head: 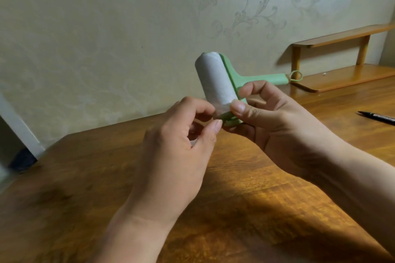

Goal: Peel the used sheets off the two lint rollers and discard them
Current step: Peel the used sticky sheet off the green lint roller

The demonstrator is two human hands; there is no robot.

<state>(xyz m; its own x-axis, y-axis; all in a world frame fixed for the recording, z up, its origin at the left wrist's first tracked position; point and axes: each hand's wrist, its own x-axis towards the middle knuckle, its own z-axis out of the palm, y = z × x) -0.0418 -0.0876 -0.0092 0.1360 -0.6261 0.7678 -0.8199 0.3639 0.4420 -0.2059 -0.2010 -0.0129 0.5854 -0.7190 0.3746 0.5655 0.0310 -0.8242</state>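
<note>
Two-handed above table (256, 209): gripping roller (237, 77) by its frame in right hand (275, 126), thumb on sheet (210, 79); pinching sheet's near edge with left hand (181, 147), fingers (198, 109) curled.

My right grip (271, 117) holds the green lint roller (215, 79) above the desk (235, 209), fingers curled round its frame and thumb pressed on the near end of the white roll. My left grip (181, 141) is curled at that same end, thumb and forefinger touching it; whether they have caught a sheet edge I cannot tell. The handle points right, toward a low wooden shelf (342, 79). A pen (378, 117) lies on the desk, far right.
</note>
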